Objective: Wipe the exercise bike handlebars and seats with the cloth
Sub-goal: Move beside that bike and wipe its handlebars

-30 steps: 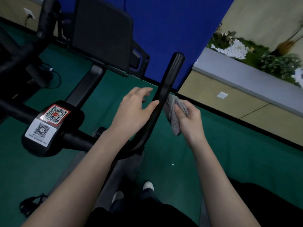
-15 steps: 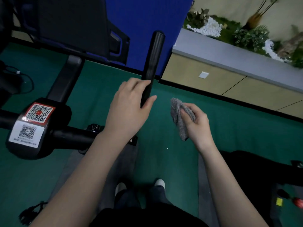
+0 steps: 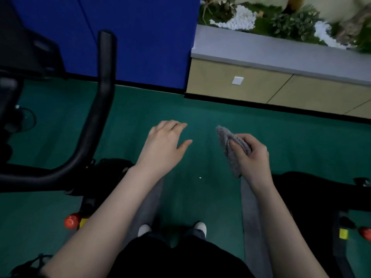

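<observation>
We look down from the head camera at a person's two bare forearms, reaching forward over a green floor (image 3: 220, 117).

The left hand (image 3: 166, 145) sits in the centre of the frame. Its fingers (image 3: 176, 125) are relaxed and slightly spread, and it holds nothing. A second ago this hand lay on the black handlebar (image 3: 104, 87). It has since let go, and the upright, curved bar now stands well apart from it at the left of the frame.

The right hand (image 3: 253, 155) is right of centre, its fingers curled around a bunched grey cloth (image 3: 230, 151) with the thumb pressing into the folds. The cloth hangs in the air over the floor and touches no part of a bike. A second ago it was held against that same handlebar.

The view has also swung to the right. A dark bike part (image 3: 321, 189), too dim to identify, now enters at the lower right, just beside the right wrist. Two white shoe tips (image 3: 200, 226) show at the bottom centre. A blue wall panel (image 3: 150, 37) fills the top, and a grey planter ledge (image 3: 281, 49) runs across the upper right.

We judge that wiping of this handlebar has ended. The person seems to be turning towards the next surface, probably on the machine at the right.
</observation>
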A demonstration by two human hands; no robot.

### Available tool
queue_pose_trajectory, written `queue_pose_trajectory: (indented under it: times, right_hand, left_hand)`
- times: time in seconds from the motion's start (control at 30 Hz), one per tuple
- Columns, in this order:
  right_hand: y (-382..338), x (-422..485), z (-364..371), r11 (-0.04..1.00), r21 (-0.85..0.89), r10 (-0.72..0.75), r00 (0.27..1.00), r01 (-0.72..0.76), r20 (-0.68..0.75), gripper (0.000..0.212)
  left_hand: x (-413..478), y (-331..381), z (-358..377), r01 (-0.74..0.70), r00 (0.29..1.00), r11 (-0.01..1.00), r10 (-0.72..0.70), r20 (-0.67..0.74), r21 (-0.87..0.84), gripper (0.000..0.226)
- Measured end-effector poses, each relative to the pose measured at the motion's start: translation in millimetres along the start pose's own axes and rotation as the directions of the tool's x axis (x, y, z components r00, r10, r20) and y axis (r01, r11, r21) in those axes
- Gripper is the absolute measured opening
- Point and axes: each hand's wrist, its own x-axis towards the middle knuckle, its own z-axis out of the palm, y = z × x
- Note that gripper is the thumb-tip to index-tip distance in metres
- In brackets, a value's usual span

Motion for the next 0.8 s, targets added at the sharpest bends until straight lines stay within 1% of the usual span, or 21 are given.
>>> queue_pose_trajectory:
  times: [0.07,0.2,0.37,0.5,0.6,0.7,0.8]
  right_hand:
    - [19,2,-31,1.0,-0.018,0.01,1.0,-0.01,-0.009,0.014]
    - [55,6,-86,0.997,-0.006,0.079,0.996,-0.079,-0.04,0.01]
    - [92,8,-130,0.988,0.028,0.153,0.983,-0.151,-0.1,0.007]
    - [110,16,-139,0.98,0.048,0.198,0.972,-0.193,-0.124,0.007]
    - [116,32,-137,0.979,0.024,0.206,0.971,-0.205,-0.122,0.009]
    - [120,61,-130,0.977,0.002,0.21,0.973,-0.211,-0.098,0.006]
    - [119,98,-120,0.982,-0.039,0.181,0.981,-0.184,-0.074,0.009]
  left_hand:
    - [10,19,23,0.004,0.999,1.0,-0.005,0.047,0.015,0.05]
    - [28,54,66,0.005,0.993,0.999,-0.011,0.119,0.05,0.053]
    - [48,78,105,0.039,0.969,0.994,-0.064,0.239,0.105,0.057]
    - [60,84,125,0.073,0.932,0.99,-0.11,0.347,0.119,0.061]
    - [72,82,137,0.079,0.904,0.986,-0.132,0.408,0.144,0.065]
    - [94,74,145,0.096,0.892,0.984,-0.152,0.426,0.15,0.067]
    - [125,63,151,0.108,0.902,0.986,-0.152,0.404,0.128,0.069]
